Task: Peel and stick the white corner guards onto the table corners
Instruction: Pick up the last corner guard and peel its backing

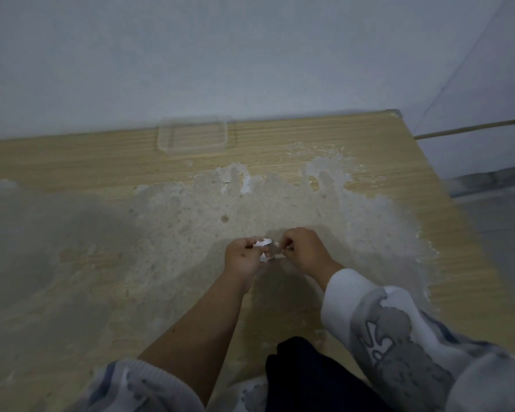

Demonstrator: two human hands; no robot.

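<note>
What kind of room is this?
Probably a plain indoor room, maybe mid-renovation: a worn wooden table with pale blotches stands against a bare wall, and a strip of floor shows at right.

The white corner guard (265, 248) is mostly hidden between the left hand (241, 257) and the right hand (302, 249); only small white patches show, and its shape cannot be made out. Whether any backing is peeled cannot be told. The fingertips of both hands are curled in and concealed. The clear plastic tray (192, 137) near the wall is blurred. The counter (72, 162) is cut off at the left and bottom edges. Both sleeves run out of frame below.
</note>
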